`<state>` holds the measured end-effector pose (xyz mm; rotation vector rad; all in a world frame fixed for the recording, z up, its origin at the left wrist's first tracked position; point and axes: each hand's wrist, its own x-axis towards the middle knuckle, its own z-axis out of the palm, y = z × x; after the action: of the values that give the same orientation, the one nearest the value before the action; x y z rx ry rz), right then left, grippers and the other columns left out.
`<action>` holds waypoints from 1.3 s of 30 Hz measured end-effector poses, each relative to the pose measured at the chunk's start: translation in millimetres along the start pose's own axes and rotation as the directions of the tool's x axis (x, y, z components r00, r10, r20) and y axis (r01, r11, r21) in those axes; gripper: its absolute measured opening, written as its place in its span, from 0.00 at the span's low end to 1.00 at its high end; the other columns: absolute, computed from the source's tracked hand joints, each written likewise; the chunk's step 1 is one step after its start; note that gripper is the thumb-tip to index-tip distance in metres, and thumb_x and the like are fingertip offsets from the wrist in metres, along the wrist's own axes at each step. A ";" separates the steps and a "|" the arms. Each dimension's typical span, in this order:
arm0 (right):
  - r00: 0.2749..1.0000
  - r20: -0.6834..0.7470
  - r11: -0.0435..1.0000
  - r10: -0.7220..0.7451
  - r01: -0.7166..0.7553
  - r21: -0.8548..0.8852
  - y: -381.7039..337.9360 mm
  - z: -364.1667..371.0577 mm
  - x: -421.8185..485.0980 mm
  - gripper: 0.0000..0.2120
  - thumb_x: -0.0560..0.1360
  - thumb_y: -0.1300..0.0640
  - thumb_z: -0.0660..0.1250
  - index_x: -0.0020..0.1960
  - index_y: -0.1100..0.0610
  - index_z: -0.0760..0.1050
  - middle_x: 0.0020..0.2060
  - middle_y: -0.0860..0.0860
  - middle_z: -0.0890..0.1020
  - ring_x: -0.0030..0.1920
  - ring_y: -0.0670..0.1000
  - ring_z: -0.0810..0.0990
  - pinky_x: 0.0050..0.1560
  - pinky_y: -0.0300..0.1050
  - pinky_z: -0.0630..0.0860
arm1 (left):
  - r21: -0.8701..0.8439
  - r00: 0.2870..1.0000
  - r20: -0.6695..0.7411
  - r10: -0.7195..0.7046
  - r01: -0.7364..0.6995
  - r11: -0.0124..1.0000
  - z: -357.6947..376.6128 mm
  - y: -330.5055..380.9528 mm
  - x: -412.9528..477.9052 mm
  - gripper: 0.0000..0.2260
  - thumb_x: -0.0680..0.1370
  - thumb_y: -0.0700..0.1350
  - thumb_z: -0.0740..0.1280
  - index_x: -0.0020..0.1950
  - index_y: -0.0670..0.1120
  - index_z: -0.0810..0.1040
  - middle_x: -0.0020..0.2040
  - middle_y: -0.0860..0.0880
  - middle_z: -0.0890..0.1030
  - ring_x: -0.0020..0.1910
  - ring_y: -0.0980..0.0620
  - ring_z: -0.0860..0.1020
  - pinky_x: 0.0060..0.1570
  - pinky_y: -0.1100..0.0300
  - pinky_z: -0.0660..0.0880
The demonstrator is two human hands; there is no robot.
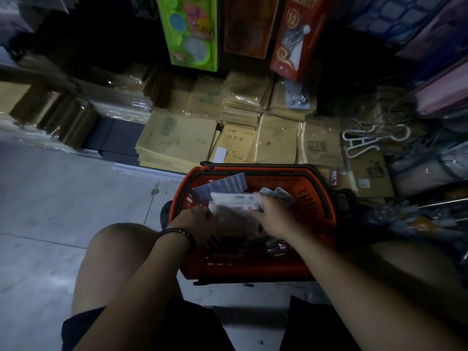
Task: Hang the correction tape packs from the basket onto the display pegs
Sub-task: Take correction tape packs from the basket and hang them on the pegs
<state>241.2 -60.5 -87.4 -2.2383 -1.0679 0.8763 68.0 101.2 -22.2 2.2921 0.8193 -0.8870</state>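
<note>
As the packs [236, 200] lie over the basket [243, 269], the left hand [200, 224] grips their left end. The right hand [276, 214] grips the other.

On my feed, an orange-red slotted plastic basket [315, 198] sits on the floor, its black handles folded down along the rim. Over its middle, a blurred bundle of correction tape packs [236, 200], white cards in clear wrap, lies roughly level, gripped at its ends by the left hand [200, 224] and right hand [276, 216]. A grey-blue carded pack [222, 186] leans tilted in the far-left corner
</note>
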 end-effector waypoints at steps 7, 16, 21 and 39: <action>0.975 -0.220 0.977 -0.016 0.063 0.206 -44.3 -57.9 -37.7 0.15 0.80 0.51 0.74 0.64 0.40 0.76 0.49 0.39 0.82 0.45 0.35 0.79 0.42 0.29 0.74 | -0.967 0.967 0.253 0.021 0.253 -0.023 -4.8 4.3 -17.1 0.38 0.78 0.74 0.55 0.62 0.41 0.79 0.65 0.33 0.81 0.60 0.34 0.81 0.65 0.39 0.75; 0.868 -0.229 0.898 -0.439 0.424 -0.114 -53.8 -65.1 -80.6 0.42 0.67 0.74 0.77 0.72 0.41 0.76 0.78 0.39 0.70 0.80 0.44 0.64 0.77 0.48 0.67 | -0.965 0.994 0.006 0.113 0.036 -0.261 -11.7 35.5 -63.2 0.18 0.83 0.52 0.64 0.63 0.39 0.82 0.55 0.35 0.86 0.49 0.37 0.87 0.46 0.46 0.86; 0.886 -0.156 0.894 -0.437 0.410 -0.178 -64.8 -69.7 -100.8 0.34 0.74 0.73 0.57 0.72 0.47 0.79 0.80 0.45 0.67 0.82 0.44 0.59 0.80 0.50 0.63 | -0.947 0.964 -0.250 0.088 -0.224 -0.228 -4.2 36.2 -80.2 0.13 0.74 0.41 0.74 0.59 0.44 0.85 0.62 0.33 0.82 0.55 0.35 0.82 0.56 0.44 0.81; 0.711 -0.314 0.697 -0.629 0.336 -0.634 -184.4 -244.8 -174.7 0.56 0.65 0.33 0.73 0.85 0.46 0.51 0.85 0.45 0.45 0.84 0.51 0.47 0.78 0.55 0.55 | -0.697 0.678 -0.703 0.217 -0.717 -0.020 -129.2 140.9 -205.4 0.27 0.72 0.33 0.75 0.70 0.45 0.75 0.64 0.40 0.84 0.64 0.36 0.83 0.64 0.32 0.77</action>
<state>246.1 -138.1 256.7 -2.1802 -1.6730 -0.3124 94.6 23.4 246.1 1.2446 0.3645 0.5085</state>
